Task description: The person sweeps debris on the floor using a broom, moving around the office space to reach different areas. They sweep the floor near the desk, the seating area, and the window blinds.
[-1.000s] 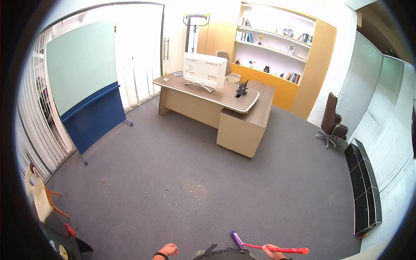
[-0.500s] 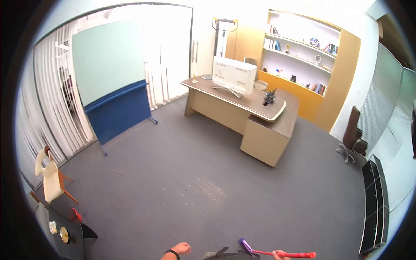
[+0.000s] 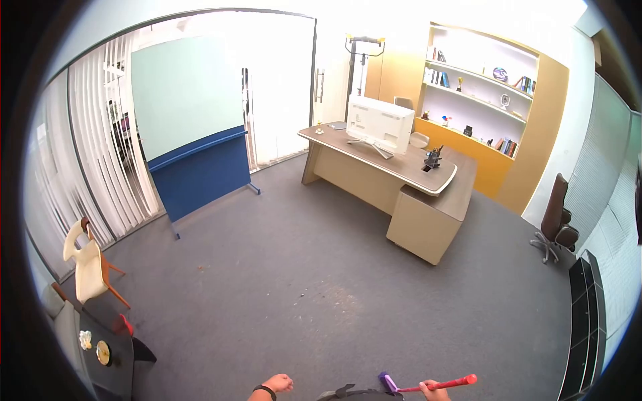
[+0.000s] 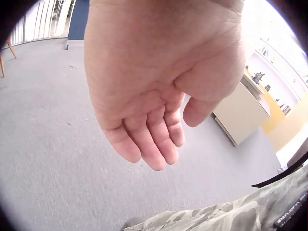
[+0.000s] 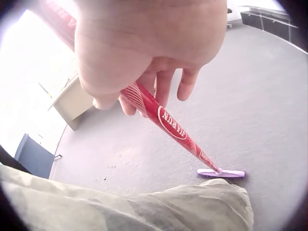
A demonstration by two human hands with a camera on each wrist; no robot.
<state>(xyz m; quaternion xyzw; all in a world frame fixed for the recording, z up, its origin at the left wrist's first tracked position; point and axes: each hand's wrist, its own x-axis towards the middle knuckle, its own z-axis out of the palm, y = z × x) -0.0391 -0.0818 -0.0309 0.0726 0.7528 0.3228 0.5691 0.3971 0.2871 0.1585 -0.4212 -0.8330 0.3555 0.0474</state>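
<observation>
My right hand (image 3: pixel 435 391) holds the red handle (image 3: pixel 458 383) of a broom at the bottom of the head view; in the right wrist view the thumb and some fingers of that hand (image 5: pixel 151 53) curl round the handle (image 5: pixel 173 126). The purple broom head (image 3: pixel 388 382) is low beside my body, and in the right wrist view the broom head (image 5: pixel 221 173) is down at the floor. My left hand (image 3: pixel 279 383) holds nothing; the left wrist view shows this hand (image 4: pixel 154 86) with loosely bent fingers over the carpet. Pale crumbs (image 3: pixel 344 301) lie scattered on the grey floor ahead.
A desk (image 3: pixel 428 227) with a monitor stands ahead to the right, a blue-and-green board (image 3: pixel 207 177) ahead to the left. At the left are a cream chair (image 3: pixel 90 271) and a dark table (image 3: pixel 114 384); at the right, an office chair (image 3: pixel 555 214) and a low black shelf (image 3: pixel 585 321).
The head view has turned left, so the desk, board and crumbs appear farther right. The broom stays in my right hand, its handle now tilted up more to the right.
</observation>
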